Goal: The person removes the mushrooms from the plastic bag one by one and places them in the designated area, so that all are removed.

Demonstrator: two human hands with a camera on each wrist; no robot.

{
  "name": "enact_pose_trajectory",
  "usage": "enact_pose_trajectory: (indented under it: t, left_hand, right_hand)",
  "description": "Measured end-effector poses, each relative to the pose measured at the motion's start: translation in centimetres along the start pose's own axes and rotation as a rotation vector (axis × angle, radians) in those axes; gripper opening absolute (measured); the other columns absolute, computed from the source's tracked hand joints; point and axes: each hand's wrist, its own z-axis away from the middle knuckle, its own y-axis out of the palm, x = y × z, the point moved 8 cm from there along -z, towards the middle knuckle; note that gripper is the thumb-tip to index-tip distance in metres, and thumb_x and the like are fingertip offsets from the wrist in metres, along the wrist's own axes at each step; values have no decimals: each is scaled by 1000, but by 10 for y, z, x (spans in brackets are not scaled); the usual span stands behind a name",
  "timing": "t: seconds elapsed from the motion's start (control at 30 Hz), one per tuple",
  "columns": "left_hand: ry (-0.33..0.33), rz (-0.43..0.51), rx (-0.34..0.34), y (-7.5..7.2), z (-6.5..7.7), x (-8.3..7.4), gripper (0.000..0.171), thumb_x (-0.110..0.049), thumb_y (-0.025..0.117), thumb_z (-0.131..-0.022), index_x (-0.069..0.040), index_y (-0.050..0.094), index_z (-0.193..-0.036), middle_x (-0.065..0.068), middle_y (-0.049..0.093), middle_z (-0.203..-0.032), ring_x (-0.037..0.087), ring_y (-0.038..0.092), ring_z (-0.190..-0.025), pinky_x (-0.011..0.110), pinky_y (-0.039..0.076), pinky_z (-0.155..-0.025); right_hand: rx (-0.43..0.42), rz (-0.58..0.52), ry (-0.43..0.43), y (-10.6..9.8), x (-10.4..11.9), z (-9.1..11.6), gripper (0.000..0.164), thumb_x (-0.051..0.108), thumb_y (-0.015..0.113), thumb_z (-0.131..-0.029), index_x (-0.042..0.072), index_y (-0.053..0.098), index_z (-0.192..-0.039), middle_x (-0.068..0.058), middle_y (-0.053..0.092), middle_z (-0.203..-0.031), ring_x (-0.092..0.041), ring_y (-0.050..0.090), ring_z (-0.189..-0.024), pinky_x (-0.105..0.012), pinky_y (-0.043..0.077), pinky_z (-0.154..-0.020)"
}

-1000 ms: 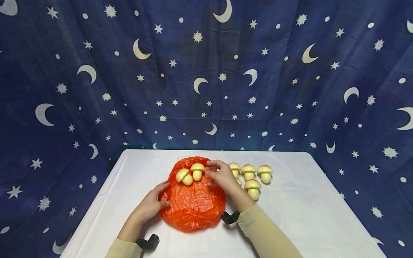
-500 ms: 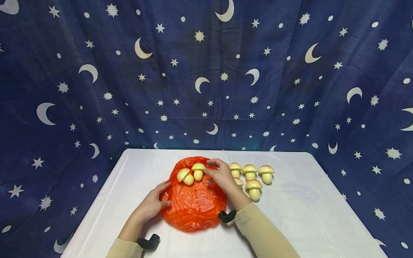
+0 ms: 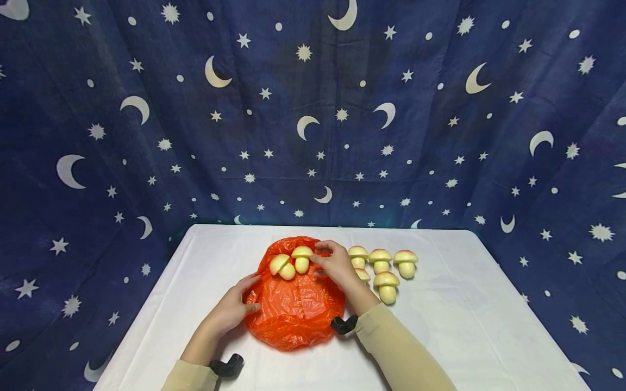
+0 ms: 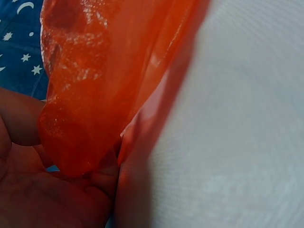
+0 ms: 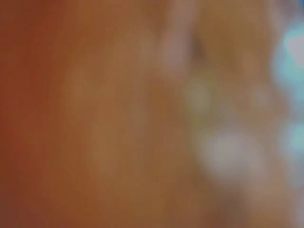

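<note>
A crumpled red plastic bag (image 3: 286, 304) lies spread on the table, its rim bunched up around it. Two toy mushrooms, one tilted (image 3: 282, 267) and one upright (image 3: 302, 259), are in its far part. At the bag's left side, my left hand (image 3: 232, 305) touches the rim, thumb and fingers spread apart. The left wrist view has a fold of the red bag (image 4: 90, 95) lying between thumb and fingers. My right hand (image 3: 337, 266) is at the far right rim beside the upright mushroom, fingers loosely bent and apart. The right wrist view is too blurred to read.
Several more yellow mushrooms with reddish caps stand right of the bag, among them a front one (image 3: 387, 287) and the rightmost (image 3: 406, 263); the right hand partly covers others. A white cloth covers the table (image 3: 464, 326). Behind it hangs a dark blue star-and-moon curtain (image 3: 274, 136).
The whole view shifts slightly as the head moves. Both hands, the bag and the mushrooms keep nearly the same places; the right fingers shift only a little.
</note>
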Motion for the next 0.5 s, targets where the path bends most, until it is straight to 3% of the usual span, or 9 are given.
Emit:
enact_pose_trajectory:
  t: [0.5]
  left_hand:
    - [11, -7, 4, -1, -2, 0, 77, 4, 75, -87, -6, 51, -160, 18, 39, -173, 49, 27, -163, 71, 20, -131]
  right_hand:
    - [-2, 30, 9, 5, -3, -7, 42, 8, 78, -96, 2, 65, -137, -20, 65, -133, -34, 74, -96, -45, 69, -77]
